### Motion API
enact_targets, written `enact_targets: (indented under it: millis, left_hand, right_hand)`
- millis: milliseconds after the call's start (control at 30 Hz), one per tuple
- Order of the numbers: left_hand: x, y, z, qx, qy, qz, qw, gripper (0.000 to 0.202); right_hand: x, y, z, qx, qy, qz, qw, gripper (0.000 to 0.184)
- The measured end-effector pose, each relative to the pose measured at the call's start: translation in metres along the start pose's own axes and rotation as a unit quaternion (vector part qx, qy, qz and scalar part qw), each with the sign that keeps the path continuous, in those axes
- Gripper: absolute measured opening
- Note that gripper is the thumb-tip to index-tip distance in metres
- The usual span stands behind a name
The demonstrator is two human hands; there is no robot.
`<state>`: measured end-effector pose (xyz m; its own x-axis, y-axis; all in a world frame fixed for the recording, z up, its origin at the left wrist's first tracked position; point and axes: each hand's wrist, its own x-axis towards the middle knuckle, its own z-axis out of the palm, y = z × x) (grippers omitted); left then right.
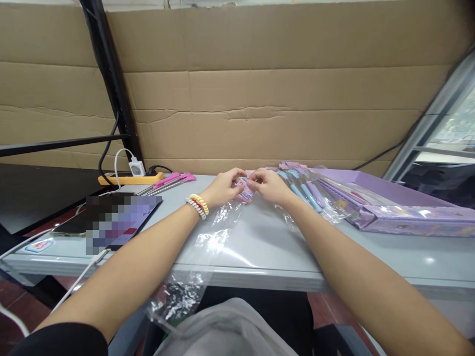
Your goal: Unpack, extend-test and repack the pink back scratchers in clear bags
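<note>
My left hand (223,187) and my right hand (269,185) meet over the far middle of the grey table (334,257). Together they pinch a small pink and purple item (244,190) between their fingertips. A yellow and a white bracelet sit on my left wrist. A clear plastic bag (202,252) lies under my left forearm and hangs over the table's front edge. Blue and purple pens in clear wrap (306,193) lie just right of my right hand.
A purple tray-like box (389,207) stands at the right. Pink pens (174,180) and a yellow power strip with a white charger (129,177) lie at the back left. A dark tablet with a blurred screen (115,217) rests at the left. Cardboard lines the back.
</note>
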<state>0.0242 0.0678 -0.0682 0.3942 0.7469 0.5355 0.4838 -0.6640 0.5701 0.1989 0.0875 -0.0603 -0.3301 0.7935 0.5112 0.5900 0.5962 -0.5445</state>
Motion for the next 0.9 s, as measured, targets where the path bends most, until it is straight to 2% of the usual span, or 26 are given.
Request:
enact_targets:
  millis: [367,500,667,767,900]
  left_hand:
    - [-0.001,0.007,-0.001,-0.055,-0.016,-0.028,0.998,0.042]
    - [0.0,0.007,0.0,-0.067,-0.02,-0.032,0.997,0.042]
    - [0.0,0.007,0.002,-0.131,-0.033,-0.04,0.99,0.041]
    - [0.0,0.007,0.002,-0.116,-0.031,-0.042,0.992,0.043]
    - [-0.001,0.005,0.0,-0.056,-0.04,-0.033,0.997,0.049]
  right_hand:
    - [0.005,0.005,0.001,0.059,0.07,0.067,0.994,0.014]
    - [0.007,0.012,0.004,0.112,0.054,0.081,0.989,0.016]
    - [0.006,0.014,0.004,0.2,0.024,0.103,0.974,0.019]
    - [0.005,0.006,0.0,0.24,0.032,0.134,0.961,0.018]
    - [0.003,-0.003,-0.009,0.254,0.08,0.169,0.949,0.02]
